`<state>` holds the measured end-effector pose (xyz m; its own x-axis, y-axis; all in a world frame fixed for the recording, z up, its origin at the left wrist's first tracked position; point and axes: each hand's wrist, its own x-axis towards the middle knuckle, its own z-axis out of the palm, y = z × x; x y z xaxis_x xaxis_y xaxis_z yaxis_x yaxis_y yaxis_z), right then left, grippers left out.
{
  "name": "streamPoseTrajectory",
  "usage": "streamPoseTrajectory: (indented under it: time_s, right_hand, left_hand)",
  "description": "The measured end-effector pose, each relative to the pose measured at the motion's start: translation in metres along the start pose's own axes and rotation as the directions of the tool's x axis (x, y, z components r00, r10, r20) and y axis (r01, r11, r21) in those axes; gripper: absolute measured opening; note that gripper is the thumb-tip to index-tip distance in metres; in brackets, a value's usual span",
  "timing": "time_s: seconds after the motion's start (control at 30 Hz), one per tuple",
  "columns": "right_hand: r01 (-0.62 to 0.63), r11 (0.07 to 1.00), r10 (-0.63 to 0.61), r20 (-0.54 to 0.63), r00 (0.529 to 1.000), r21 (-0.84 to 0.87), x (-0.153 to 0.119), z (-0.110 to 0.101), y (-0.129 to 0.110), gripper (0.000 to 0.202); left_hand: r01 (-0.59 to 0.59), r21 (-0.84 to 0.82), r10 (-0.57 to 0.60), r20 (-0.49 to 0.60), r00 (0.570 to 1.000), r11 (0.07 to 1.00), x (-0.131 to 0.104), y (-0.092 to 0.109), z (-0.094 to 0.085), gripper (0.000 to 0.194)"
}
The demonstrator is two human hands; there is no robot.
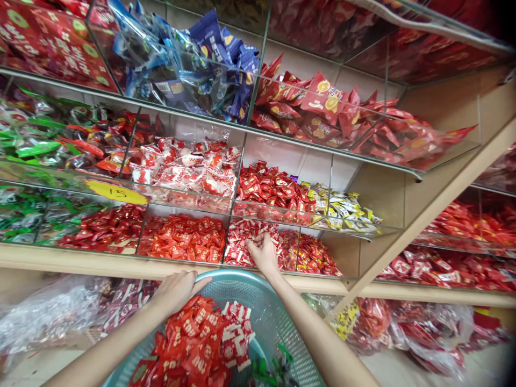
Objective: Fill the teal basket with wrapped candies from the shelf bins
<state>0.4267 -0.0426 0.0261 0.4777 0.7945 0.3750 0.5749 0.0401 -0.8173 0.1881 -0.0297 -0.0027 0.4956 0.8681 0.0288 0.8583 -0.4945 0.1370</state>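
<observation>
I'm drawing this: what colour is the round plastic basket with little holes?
The basket is teal, a bluish green; it shows best in the head view.

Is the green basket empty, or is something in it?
Partly filled: the basket holds wrapped candies, with bare mesh showing beside them.

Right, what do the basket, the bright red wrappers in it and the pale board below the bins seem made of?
Basket: probably moulded plastic with a slight sheen, given its teal colour and rows of small holes. Bright red wrappers: likely thin plastic film, faintly shiny and creased, though foil is possible. Pale board: smooth and wood-coloured; solid wood or laminate, unclear.
</observation>
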Motion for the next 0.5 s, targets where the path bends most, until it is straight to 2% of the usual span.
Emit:
streamPoseTrajectory:
  time_s: [0.2,0.37,0.5]
  right_hand:
    - [-0.085,0.986,0.080,0.038,0.996,0.141,0.009,0.011,0.009,0.019]
    - [-0.197,0.935,0.182,0.080,0.980,0.295,0.009,0.003,0.009,0.020]
    - [-0.250,0.908,0.228,0.103,0.968,0.337,0.007,-0.006,0.001,0.021]
  left_hand:
    - [-0.012,0.037,0.012,-0.014,1.000,0.999,-0.002,-0.001,-0.002,0.061]
    - [-0.018,0.040,0.018,-0.002,1.000,0.999,-0.001,-0.001,-0.002,0.062]
    - [-0.023,0.047,0.023,-0.001,1.000,0.999,0.000,-0.001,-0.001,0.064]
